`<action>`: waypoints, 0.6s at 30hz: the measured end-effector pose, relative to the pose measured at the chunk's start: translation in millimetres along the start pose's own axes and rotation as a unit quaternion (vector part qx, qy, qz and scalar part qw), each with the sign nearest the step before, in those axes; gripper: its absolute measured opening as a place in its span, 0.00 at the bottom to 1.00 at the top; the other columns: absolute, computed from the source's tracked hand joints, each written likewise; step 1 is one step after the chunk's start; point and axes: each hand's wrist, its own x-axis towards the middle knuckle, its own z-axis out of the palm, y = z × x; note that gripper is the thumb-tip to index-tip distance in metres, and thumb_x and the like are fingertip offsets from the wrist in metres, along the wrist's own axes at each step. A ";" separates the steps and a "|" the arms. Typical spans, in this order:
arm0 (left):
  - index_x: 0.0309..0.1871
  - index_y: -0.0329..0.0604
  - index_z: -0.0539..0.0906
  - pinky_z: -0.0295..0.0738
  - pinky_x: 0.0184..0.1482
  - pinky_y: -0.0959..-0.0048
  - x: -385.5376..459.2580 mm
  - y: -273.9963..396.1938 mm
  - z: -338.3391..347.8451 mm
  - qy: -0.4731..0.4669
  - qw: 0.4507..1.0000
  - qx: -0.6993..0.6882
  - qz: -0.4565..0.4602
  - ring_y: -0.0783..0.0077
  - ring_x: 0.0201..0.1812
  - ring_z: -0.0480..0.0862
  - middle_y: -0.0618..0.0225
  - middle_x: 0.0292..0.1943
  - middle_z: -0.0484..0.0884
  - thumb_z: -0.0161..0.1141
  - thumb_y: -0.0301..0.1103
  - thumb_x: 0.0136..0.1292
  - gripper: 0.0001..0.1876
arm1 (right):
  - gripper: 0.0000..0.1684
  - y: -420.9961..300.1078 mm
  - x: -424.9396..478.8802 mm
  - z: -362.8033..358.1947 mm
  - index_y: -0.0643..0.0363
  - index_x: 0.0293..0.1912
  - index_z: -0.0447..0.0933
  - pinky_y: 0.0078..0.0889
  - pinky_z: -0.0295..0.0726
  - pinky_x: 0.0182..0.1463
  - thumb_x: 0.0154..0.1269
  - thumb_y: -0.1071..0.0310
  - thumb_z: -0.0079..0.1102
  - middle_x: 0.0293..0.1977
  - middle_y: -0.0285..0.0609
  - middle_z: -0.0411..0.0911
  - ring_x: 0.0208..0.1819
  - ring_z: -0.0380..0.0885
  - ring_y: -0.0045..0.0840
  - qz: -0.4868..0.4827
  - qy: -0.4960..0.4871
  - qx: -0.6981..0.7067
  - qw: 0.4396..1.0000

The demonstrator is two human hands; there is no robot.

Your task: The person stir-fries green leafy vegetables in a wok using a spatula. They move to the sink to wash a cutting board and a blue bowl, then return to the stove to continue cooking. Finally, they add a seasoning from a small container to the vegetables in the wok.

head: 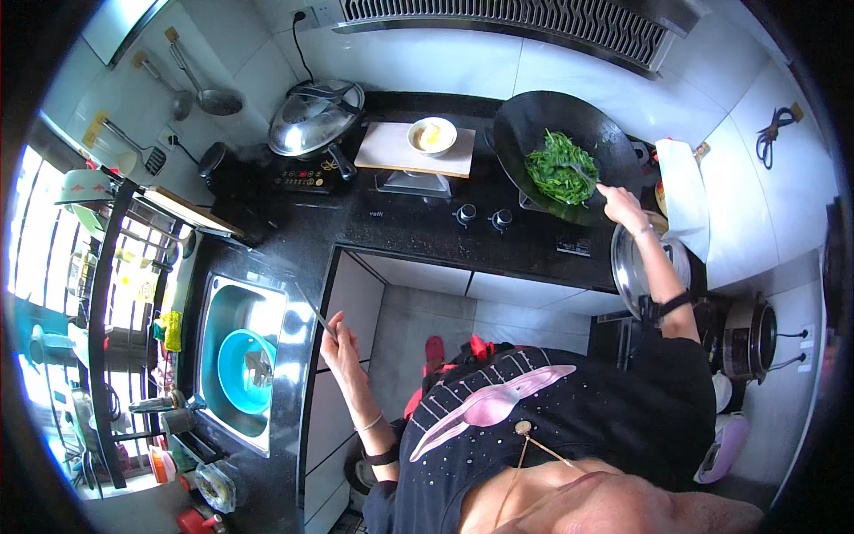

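My right hand [623,205] grips a metal utensil [579,169] whose head lies among chopped leafy greens [562,172]. The greens sit in a large black wok [527,120] on the right side of the cooktop. My left hand [343,350] is raised near the counter's inner edge, left of my body. Between its fingers is a long thin utensil [313,308], pointing up and to the left; its exact kind is unclear.
Left of the wok, a white bowl [432,136] with yellowish food stands on a board [380,147]. A lidded pan [315,120] sits on an induction cooker [303,175]. At left, a sink [212,314] holds a blue basin [230,370]. A metal lid [627,267] lies beneath my right forearm.
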 end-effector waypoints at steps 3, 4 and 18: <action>0.49 0.39 0.77 0.51 0.14 0.89 0.7 1.4 0.9 0.004 1.000 -0.010 -0.003 0.91 0.15 0.60 0.79 0.20 0.67 0.50 0.35 0.69 0.12 | 0.20 -5.3 -6.9 -4.9 0.59 0.48 0.74 0.47 0.76 0.47 0.57 0.74 0.42 0.41 0.59 0.77 0.44 0.77 0.48 -0.012 -0.078 -0.017 0.997; 0.49 0.39 0.77 0.51 0.14 0.89 0.2 0.8 1.6 0.001 1.000 -0.009 -0.009 0.91 0.15 0.60 0.79 0.19 0.67 0.50 0.35 0.69 0.12 | 0.19 -13.4 -2.7 -1.0 0.60 0.49 0.73 0.47 0.77 0.46 0.57 0.73 0.42 0.39 0.60 0.77 0.43 0.77 0.48 -0.026 -0.072 -0.022 0.997; 0.47 0.40 0.78 0.47 0.14 0.89 -4.3 -3.8 -13.8 0.018 0.999 -0.035 -0.010 0.92 0.15 0.58 0.80 0.19 0.66 0.49 0.33 0.69 0.11 | 0.13 67.2 3.2 -112.0 0.54 0.30 0.80 0.37 0.77 0.38 0.39 0.77 0.59 0.28 0.42 0.80 0.36 0.80 0.34 -0.120 0.002 -0.095 0.988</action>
